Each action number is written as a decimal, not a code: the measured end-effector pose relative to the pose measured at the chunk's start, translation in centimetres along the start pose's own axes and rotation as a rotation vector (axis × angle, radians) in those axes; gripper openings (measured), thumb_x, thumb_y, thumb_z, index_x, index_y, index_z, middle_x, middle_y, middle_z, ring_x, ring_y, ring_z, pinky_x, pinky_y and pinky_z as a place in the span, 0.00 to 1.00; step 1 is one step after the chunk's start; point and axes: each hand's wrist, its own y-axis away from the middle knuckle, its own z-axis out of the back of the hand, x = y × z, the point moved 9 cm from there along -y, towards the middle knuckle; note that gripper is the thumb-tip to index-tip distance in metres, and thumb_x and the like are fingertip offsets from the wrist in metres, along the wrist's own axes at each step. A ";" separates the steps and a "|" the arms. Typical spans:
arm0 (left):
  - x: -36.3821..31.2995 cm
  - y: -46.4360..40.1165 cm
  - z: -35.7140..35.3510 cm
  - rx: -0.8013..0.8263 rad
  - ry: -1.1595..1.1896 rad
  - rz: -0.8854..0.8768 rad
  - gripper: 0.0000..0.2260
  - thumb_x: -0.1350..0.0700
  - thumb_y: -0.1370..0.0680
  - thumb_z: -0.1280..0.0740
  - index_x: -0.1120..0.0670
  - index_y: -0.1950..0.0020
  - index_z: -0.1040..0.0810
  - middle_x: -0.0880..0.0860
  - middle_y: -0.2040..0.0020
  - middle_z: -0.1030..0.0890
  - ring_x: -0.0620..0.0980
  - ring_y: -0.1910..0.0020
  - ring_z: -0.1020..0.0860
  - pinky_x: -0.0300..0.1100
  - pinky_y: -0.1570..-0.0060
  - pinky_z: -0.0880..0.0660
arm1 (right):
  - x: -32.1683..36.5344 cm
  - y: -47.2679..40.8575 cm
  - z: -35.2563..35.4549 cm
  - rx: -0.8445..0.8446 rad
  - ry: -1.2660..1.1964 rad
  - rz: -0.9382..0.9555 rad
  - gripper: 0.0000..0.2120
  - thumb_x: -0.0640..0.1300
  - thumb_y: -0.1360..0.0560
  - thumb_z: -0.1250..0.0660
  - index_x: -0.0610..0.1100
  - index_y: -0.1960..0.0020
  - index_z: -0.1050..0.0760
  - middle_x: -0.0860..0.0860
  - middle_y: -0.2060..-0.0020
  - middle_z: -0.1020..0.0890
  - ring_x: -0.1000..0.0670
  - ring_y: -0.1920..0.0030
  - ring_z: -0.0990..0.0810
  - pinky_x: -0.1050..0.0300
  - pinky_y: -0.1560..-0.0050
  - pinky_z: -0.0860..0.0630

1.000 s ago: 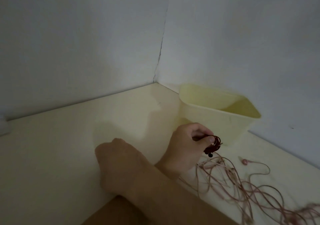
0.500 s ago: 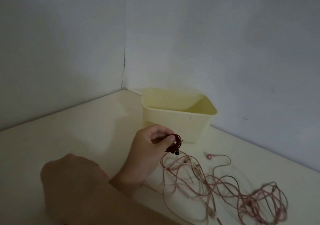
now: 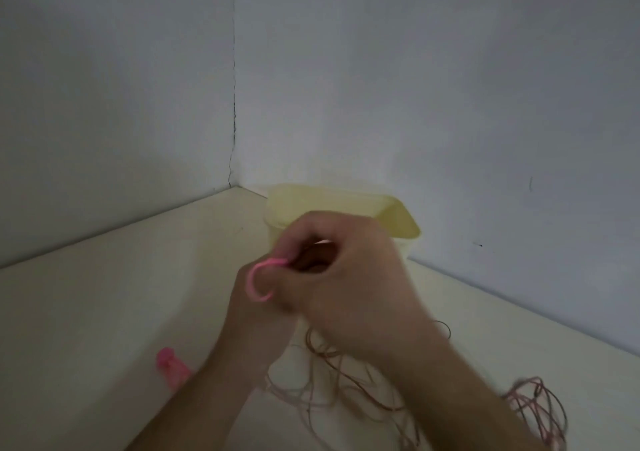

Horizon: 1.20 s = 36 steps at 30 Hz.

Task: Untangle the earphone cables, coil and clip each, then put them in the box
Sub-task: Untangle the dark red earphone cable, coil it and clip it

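Observation:
My two hands meet in front of the pale yellow box point(image 3: 403, 223), which stands in the wall corner. My right hand point(image 3: 356, 284) comes in from the lower right and pinches an open pink clip point(image 3: 258, 282) at its fingertips. Behind and below it, my left hand point(image 3: 256, 326) is mostly covered; it holds the small dark red coiled earphone cable point(image 3: 311, 260), of which only a dark patch shows between the fingers. Loose pink and dark red cables point(image 3: 346, 398) lie tangled on the table under my right forearm.
A second pink clip point(image 3: 169, 364) lies on the cream table point(image 3: 104, 312) at the lower left. Another bunch of looped cable point(image 3: 533, 402) sits at the lower right. Grey walls close off the back and right.
My right hand has come back from the left with a pink clip and now sits over my left hand and its coil. The view has shifted, so the box appears nearer the centre.

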 end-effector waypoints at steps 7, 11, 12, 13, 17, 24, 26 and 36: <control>0.7 0.1 -0.6 0.092 0.013 0.006 0.05 0.68 0.24 0.26 0.59 0.50 0.14 0.56 0.56 0.11 0.56 0.56 0.12 0.42 0.54 0.17 | -5.2 0.2 8.3 -0.180 -0.141 -0.161 0.09 0.35 0.30 0.18 0.40 0.61 0.17 0.43 0.64 0.14 0.45 0.65 0.12 0.58 0.62 0.17; 0.2 0.4 -1.0 0.090 0.027 0.017 0.06 0.69 0.24 0.26 0.60 0.51 0.14 0.56 0.57 0.11 0.55 0.57 0.12 0.38 0.56 0.18 | -6.7 0.1 8.4 -0.111 -0.122 -0.198 0.07 0.32 0.27 0.22 0.41 0.58 0.17 0.42 0.60 0.13 0.46 0.62 0.11 0.51 0.56 0.15; 0.2 0.4 -1.0 0.090 0.024 0.021 0.06 0.69 0.24 0.26 0.60 0.52 0.14 0.56 0.57 0.11 0.55 0.57 0.12 0.39 0.56 0.18 | -6.8 0.2 8.2 -0.092 -0.120 -0.201 0.06 0.32 0.26 0.22 0.41 0.57 0.17 0.42 0.60 0.13 0.46 0.61 0.11 0.52 0.56 0.15; 0.3 0.4 -1.0 0.091 0.026 0.020 0.06 0.69 0.24 0.26 0.60 0.52 0.14 0.56 0.57 0.11 0.55 0.57 0.12 0.40 0.56 0.17 | -6.8 0.2 8.1 -0.076 -0.121 -0.203 0.06 0.32 0.26 0.22 0.40 0.57 0.17 0.42 0.59 0.13 0.46 0.61 0.11 0.53 0.57 0.15; 0.0 0.6 -1.2 0.106 0.014 0.006 0.06 0.69 0.25 0.26 0.60 0.51 0.14 0.56 0.57 0.11 0.55 0.56 0.12 0.43 0.53 0.16 | -7.5 0.3 7.4 -0.037 -0.079 -0.229 0.06 0.34 0.26 0.23 0.43 0.57 0.17 0.44 0.61 0.13 0.49 0.64 0.13 0.66 0.73 0.27; -0.7 1.1 -1.9 0.157 -0.017 -0.003 0.09 0.69 0.24 0.27 0.57 0.49 0.12 0.55 0.56 0.11 0.55 0.55 0.12 0.44 0.51 0.15 | -7.2 0.4 6.1 0.000 0.023 -0.150 0.08 0.34 0.28 0.24 0.47 0.59 0.17 0.48 0.65 0.13 0.46 0.63 0.12 0.39 0.57 0.14; -0.7 1.1 -1.8 0.148 -0.017 0.003 0.09 0.69 0.24 0.27 0.57 0.50 0.12 0.55 0.57 0.11 0.54 0.56 0.12 0.42 0.53 0.16 | -7.2 0.4 6.1 -0.013 0.040 -0.138 0.08 0.35 0.28 0.24 0.47 0.60 0.17 0.49 0.65 0.13 0.47 0.63 0.12 0.40 0.58 0.14; -0.4 1.2 -1.5 0.105 -0.048 0.033 0.08 0.68 0.24 0.26 0.56 0.52 0.11 0.54 0.58 0.11 0.52 0.57 0.12 0.39 0.55 0.17 | -7.5 0.2 6.5 -0.035 0.014 -0.167 0.10 0.30 0.23 0.27 0.43 0.59 0.17 0.48 0.65 0.13 0.52 0.65 0.12 0.54 0.60 0.14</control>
